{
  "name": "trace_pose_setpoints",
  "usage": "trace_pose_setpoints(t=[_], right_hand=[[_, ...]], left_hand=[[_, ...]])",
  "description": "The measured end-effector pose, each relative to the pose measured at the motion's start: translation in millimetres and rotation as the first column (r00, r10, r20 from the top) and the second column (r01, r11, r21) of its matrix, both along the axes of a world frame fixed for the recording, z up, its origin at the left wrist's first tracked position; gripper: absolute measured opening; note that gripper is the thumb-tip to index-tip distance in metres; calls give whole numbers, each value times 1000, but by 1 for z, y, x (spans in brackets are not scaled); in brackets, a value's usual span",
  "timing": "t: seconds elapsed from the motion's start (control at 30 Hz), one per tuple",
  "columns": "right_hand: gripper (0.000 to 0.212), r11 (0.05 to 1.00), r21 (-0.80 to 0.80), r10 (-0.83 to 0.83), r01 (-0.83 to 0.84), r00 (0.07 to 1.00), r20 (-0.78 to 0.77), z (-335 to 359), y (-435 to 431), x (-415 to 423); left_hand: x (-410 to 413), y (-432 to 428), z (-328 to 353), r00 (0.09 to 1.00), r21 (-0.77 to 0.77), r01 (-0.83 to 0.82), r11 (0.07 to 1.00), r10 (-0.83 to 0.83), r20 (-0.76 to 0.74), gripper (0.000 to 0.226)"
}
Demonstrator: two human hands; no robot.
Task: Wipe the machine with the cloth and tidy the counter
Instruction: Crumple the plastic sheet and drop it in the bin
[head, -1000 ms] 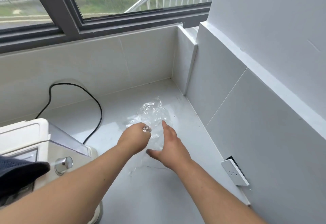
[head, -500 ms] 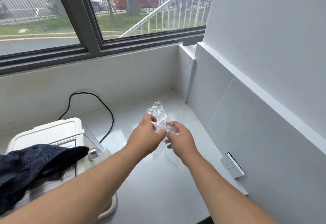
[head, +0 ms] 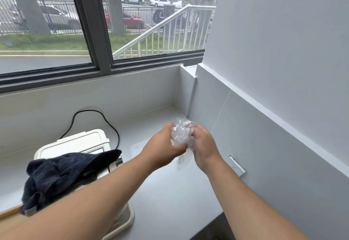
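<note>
A crumpled piece of clear plastic wrap (head: 181, 134) is bunched between both my hands above the grey counter (head: 166, 188). My left hand (head: 162, 147) grips its left side and my right hand (head: 203, 145) grips its right side; a loose tail of plastic hangs below them. The white machine (head: 79, 143) stands at the left of the counter. A dark blue cloth (head: 62, 171) lies draped over the machine's top and front, partly hidden by my left forearm.
A black power cord (head: 105, 120) loops from the machine up to the tiled backsplash. A white wall socket (head: 237, 166) sits low on the right wall. The counter ends at a corner under the window, and its front edge runs at the lower right.
The plastic wrap lay flat on the counter a second ago. Both hands gathered it, lifted it off the surface and squeezed it into a tighter bunch. The view has tilted upward.
</note>
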State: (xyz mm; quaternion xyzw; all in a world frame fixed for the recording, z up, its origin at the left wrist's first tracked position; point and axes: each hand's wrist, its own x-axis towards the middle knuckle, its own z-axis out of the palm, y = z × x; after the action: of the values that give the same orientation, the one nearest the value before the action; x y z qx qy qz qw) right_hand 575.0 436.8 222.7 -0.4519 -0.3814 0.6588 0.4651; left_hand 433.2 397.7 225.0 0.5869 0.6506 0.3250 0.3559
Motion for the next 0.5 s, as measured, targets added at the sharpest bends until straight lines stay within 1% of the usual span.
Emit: trace_pose_setpoints(t=[0.07,0.1,0.17,0.2,0.23,0.27,0.33,0.4,0.43,0.5], right_hand=[[28,1000,27,-14,13,999,34,9,-13,-2],[30,1000,25,-18,17,997,80,13,-21,-3],[36,1000,-29,-1,7,980,197,18,-37,-4],[42,997,-81,21,-4,976,218,20,-45,-4],[48,991,-134,57,-30,978,199,22,-53,-4],[52,983,-169,96,-71,985,143,25,-60,-4],[54,975,-168,147,-145,989,2,30,-72,-6],[47,981,-168,87,-98,994,-72,40,-83,-6],[44,985,-167,25,-35,998,-66,44,-87,-4],[33,990,-117,-73,73,997,-3,48,-96,3]], left_hand=[[0,-7,9,998,36,-39,999,37,51,30],[0,-11,13,997,53,-58,997,55,59,27],[1,-19,21,995,95,-83,992,78,60,26],[1,-23,24,995,117,-87,989,81,60,26],[2,-27,26,995,135,-89,987,82,56,25],[2,-32,29,996,146,-81,986,74,46,25],[5,-41,31,999,156,-38,987,36,14,23],[9,-50,31,1000,189,4,982,1,-27,25],[10,-54,31,998,218,26,976,-15,-53,29],[11,-62,31,992,260,87,962,-61,-109,40]])
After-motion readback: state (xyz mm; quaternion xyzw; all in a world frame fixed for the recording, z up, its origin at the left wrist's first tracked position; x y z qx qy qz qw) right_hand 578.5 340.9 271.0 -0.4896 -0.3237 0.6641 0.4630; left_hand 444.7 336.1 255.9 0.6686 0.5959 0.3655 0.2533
